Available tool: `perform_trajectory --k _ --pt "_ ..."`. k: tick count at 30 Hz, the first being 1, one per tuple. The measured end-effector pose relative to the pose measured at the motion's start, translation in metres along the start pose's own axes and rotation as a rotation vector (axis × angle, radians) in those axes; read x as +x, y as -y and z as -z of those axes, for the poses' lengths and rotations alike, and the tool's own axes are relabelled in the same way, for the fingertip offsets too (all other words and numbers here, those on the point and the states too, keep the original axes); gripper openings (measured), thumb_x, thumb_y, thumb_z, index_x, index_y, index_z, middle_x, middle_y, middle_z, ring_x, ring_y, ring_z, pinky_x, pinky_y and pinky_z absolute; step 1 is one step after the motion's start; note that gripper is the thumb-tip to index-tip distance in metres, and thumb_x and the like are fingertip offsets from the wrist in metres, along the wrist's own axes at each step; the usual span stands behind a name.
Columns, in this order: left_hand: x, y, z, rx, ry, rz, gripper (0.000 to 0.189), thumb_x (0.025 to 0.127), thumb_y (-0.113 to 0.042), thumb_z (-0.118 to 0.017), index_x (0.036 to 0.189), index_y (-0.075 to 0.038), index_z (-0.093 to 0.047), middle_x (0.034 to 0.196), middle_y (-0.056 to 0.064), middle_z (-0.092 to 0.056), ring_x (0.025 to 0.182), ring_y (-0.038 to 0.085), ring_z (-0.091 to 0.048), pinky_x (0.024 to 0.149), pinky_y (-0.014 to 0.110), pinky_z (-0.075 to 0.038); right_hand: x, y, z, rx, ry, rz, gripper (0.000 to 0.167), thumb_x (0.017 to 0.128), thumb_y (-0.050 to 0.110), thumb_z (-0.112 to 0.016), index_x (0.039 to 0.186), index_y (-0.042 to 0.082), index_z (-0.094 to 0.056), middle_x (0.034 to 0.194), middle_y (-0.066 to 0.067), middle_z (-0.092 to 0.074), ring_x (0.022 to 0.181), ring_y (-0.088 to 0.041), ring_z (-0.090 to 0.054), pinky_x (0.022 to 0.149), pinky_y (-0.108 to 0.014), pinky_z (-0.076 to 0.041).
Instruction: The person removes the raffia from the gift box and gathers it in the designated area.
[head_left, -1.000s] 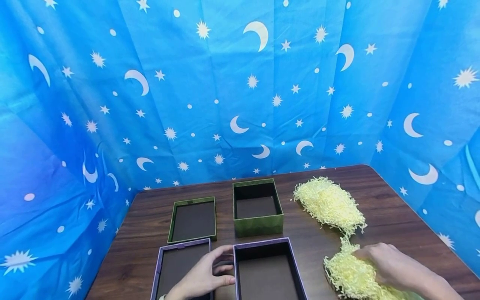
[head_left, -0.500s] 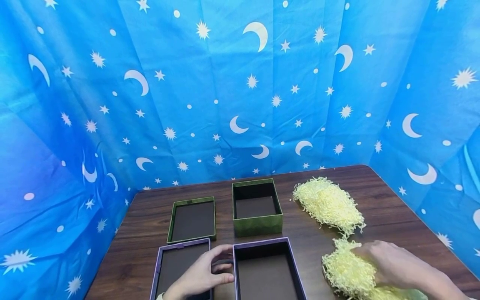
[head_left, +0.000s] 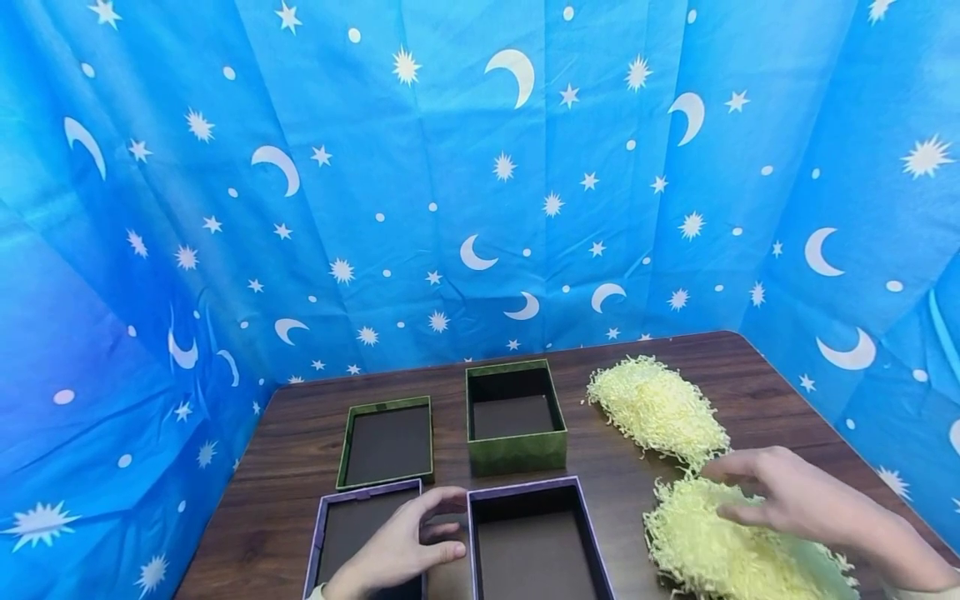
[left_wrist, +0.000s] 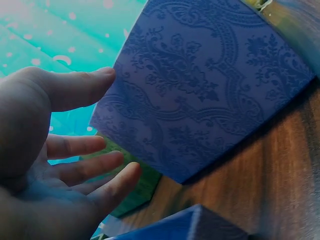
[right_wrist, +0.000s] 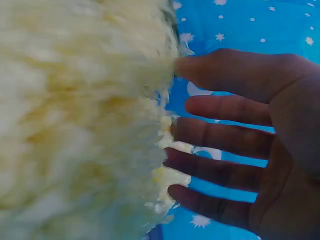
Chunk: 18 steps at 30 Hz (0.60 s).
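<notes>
My left hand [head_left: 408, 542] lies beside the left wall of a purple patterned box [head_left: 534, 546], fingers loosely spread. In the left wrist view its thumb tip reaches the edge of that purple box [left_wrist: 175, 90]; whether it touches is hard to tell. The box stands open with a dark inside. Over the nearer heap of pale yellow shredded paper [head_left: 720, 550], my right hand [head_left: 795, 492] has thumb and fingers apart, holding nothing visible. The right wrist view shows this hand [right_wrist: 240, 135] with extended fingers beside blurred shredded paper [right_wrist: 85, 130].
A purple lid [head_left: 356, 533] lies inside up at the left, partly behind my left hand. Behind it lies a green lid [head_left: 388, 442], with a green box [head_left: 517, 450] to its right. Another shredded paper heap [head_left: 656, 404] sits at the back right. Blue cloth [head_left: 420, 183] surrounds the table.
My right hand has lifted out of the nearer shredded paper heap and its fingers have spread. The heap now shows more fully beneath it. The left hand stays almost where it was.
</notes>
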<state>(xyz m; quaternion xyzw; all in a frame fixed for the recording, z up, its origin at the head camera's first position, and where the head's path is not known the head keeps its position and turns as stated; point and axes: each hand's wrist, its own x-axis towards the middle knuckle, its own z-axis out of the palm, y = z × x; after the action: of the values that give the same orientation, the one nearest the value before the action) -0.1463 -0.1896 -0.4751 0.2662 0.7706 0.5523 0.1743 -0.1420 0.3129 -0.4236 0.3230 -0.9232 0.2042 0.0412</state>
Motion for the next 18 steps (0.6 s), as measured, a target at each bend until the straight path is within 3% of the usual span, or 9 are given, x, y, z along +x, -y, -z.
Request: perform_trajectory --k 7,14,18 --pt "0.001 -0.009 0.010 0.112 -0.026 -0.023 0.058 0.091 -0.020 -0.069 0.142 -0.006 -0.045 0.142 0.021 -0.049 0.123 0.040 -0.055 0.102 0.039 -0.050 0.026 0.017 0.006 -0.005 -0.223 0.083 0.035 0.075 0.018 -0.084 0.108 0.014 -0.071 0.099 0.003 -0.073 0.084 0.003 -0.062 0.063 -0.019 -0.054" --pt "0.010 -0.019 0.013 0.235 -0.063 -0.074 0.053 0.092 -0.026 -0.069 0.140 -0.014 -0.049 0.139 0.008 -0.054 0.127 0.031 -0.053 0.104 0.047 -0.046 0.058 0.031 0.012 -0.046 -0.303 0.137 0.041 0.076 0.017 -0.083 0.114 0.014 -0.069 0.108 0.005 -0.072 0.095 -0.010 -0.067 0.073 -0.027 -0.057" --pt "0.019 -0.026 0.014 0.395 -0.113 -0.136 0.055 0.090 -0.033 -0.071 0.139 -0.023 -0.050 0.140 0.001 -0.054 0.128 0.026 -0.052 0.102 0.046 -0.048 0.074 0.035 0.013 -0.070 -0.347 0.164 0.043 0.075 0.017 -0.083 0.116 0.016 -0.068 0.111 0.007 -0.070 0.100 -0.013 -0.066 0.083 -0.022 -0.054"
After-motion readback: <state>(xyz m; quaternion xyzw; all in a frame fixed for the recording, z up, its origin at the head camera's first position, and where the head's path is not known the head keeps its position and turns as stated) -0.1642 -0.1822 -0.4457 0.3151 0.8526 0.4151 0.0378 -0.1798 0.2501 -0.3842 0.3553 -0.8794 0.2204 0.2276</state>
